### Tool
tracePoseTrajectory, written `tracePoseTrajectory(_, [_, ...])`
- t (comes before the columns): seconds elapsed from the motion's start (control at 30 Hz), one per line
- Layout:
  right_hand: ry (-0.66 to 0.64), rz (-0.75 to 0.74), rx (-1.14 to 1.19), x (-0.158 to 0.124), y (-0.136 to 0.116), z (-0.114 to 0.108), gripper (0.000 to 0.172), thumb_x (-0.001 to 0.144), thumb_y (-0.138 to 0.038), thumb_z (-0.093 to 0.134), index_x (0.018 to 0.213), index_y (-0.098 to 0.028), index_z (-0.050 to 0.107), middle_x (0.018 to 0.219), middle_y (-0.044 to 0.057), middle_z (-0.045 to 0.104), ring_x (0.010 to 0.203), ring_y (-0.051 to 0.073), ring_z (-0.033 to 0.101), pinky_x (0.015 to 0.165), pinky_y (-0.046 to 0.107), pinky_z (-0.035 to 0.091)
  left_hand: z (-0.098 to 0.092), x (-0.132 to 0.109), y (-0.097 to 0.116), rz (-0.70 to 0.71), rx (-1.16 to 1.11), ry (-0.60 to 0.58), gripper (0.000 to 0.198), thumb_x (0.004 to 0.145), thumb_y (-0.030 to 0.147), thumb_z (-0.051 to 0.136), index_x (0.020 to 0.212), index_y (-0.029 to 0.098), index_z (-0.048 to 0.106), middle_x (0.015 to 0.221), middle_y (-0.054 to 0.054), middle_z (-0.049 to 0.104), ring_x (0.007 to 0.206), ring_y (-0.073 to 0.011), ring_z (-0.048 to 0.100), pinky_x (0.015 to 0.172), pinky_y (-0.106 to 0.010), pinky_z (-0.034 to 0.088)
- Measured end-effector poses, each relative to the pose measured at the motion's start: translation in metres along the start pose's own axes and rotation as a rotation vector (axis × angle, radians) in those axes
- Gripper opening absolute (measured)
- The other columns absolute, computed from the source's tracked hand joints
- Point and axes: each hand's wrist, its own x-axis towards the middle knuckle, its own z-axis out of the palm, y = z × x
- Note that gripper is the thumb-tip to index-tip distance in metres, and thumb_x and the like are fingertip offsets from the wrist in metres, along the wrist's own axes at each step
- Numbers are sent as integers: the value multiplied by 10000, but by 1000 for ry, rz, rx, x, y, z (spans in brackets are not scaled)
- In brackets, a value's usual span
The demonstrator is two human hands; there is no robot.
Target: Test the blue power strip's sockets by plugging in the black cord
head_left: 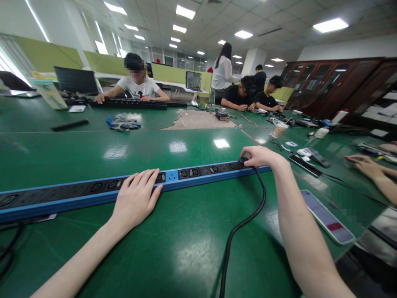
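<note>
One blue strip (192, 176) lies left to right across the green bench (192, 145), its left end cut off. The left hand (136, 200) rests flat and released on its middle, covering some sockets. The right hand (259, 156) pinches one black plug (242, 159) at the strip's right end, mostly hiding it. One cable (248, 217) runs near, out of view. One co-worker's hand (364, 164) lies far right.

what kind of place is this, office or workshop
Probably an open-plan workroom for electrical assembly or testing. The left hand rests on a long blue power strip while the right hand holds a black plug at it, on a big green worktable where another person handles a similar strip.
</note>
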Motion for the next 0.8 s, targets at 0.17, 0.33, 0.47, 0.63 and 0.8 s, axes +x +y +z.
tracePoseTrajectory(0.17, [-58,4,46,-4,2,-2,424,795,-262,738,1218,-244,717,950,6,774,565,133,670,586,261,468,0,0,0,3,6,-15,605,1073,443,449,1610,168,483,1561,-170,591,1428,-367,548,1202,-551,360])
tracePoseTrajectory(0.33, [-10,-22,-19,0,0,1,336,818,-328,782,1139,-231,758,967,34,782,688,164,708,641,263,479,0,1,0,-1,4,-17,606,1073,444,445,1610,167,484,1559,-170,592,1428,-367,548,1208,-548,354])
tracePoseTrajectory(0.47, [20,-28,-104,7,-9,6,306,835,-372,789,1103,-225,771,1028,67,788,890,223,734,730,279,499,0,0,0,-4,-5,-11,606,1070,445,446,1609,170,489,1560,-171,591,1427,-371,549,1205,-550,356])
tracePoseTrajectory(0.63, [38,23,-150,9,-17,9,327,803,-403,819,1080,-236,768,1040,84,798,928,257,747,772,304,527,0,0,0,-3,-17,6,607,1067,445,449,1615,187,484,1552,-170,600,1420,-377,558,1195,-564,367])
tracePoseTrajectory(0.8, [-56,137,-3,6,-11,6,319,925,-527,689,991,-233,792,783,68,783,670,216,732,735,329,552,-1,0,0,-3,-19,-2,598,1067,442,450,1603,180,498,1559,-166,594,1434,-366,548,1209,-548,357])
